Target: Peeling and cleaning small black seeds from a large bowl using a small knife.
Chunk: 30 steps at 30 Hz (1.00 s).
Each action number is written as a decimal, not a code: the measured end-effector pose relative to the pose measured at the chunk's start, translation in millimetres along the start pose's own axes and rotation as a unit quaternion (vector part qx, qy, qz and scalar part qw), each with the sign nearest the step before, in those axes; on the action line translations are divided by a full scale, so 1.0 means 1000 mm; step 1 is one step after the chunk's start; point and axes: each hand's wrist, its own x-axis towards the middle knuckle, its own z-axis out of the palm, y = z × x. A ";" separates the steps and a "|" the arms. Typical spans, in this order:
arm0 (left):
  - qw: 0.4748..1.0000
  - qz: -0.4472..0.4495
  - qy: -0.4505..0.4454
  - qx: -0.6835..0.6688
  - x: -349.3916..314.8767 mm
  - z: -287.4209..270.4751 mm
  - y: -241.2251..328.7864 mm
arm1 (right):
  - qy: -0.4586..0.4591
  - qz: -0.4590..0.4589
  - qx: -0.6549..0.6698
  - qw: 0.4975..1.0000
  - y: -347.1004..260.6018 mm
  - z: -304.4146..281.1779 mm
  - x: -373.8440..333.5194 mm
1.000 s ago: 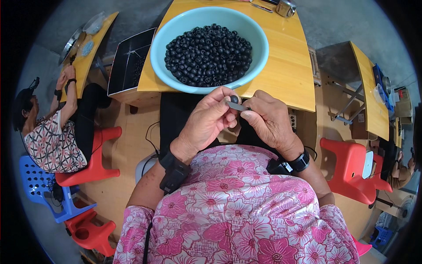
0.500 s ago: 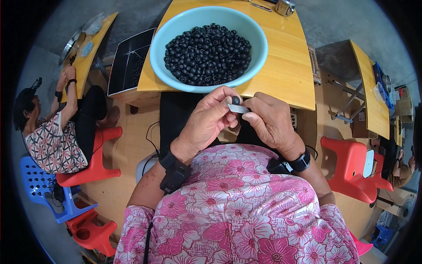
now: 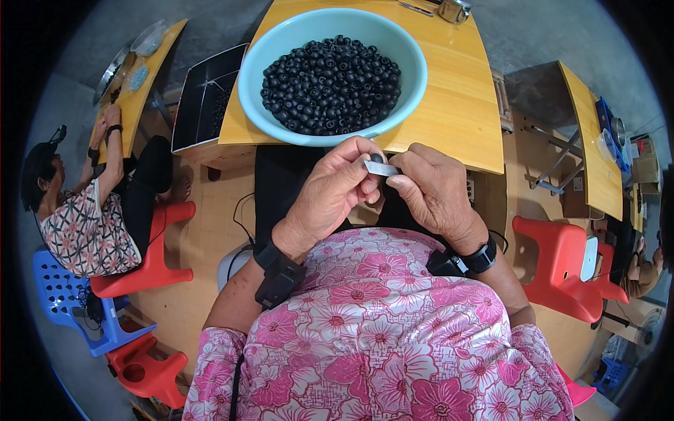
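Observation:
In front of my lap both hands are close together, level with the near edge of the table. My left hand (image 3: 328, 188) pinches a small round black rubber-like part (image 3: 377, 158) between thumb and fingers. Closed around the handle end of a short flat knife, my right hand (image 3: 437, 188) keeps its thumb low along the blade. The grey metal knife blade (image 3: 381, 169) lies across the part and hides some of it. Just beyond my hands stands a pale blue basin (image 3: 250, 105), holding a large heap of similar black parts (image 3: 330, 88).
The basin rests on a yellow wooden table (image 3: 456, 105). A black-lined box (image 3: 193, 116) with black pieces is at its left. A metal cup (image 3: 455, 10) stands at the far edge. Red stools (image 3: 562, 270) are to the right; a seated person (image 3: 91, 224) works at a left table.
The knife blade has shifted slightly up over the black part, which shows less now. My hands otherwise keep nearly the same place and grip.

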 end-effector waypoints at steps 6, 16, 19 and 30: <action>1.000 0.006 0.006 0.005 0.000 0.001 -0.001 | -0.001 -0.001 -0.011 1.000 -0.001 -0.001 0.001; 0.999 0.009 0.017 0.036 -0.001 0.002 0.000 | -0.001 -0.005 -0.023 1.000 0.000 0.000 0.001; 0.998 0.014 0.028 0.050 0.000 0.004 0.000 | 0.007 0.001 -0.026 1.000 -0.001 0.001 0.001; 0.999 0.020 0.030 0.041 -0.002 0.010 0.001 | 0.008 0.008 -0.022 1.000 -0.004 -0.002 0.002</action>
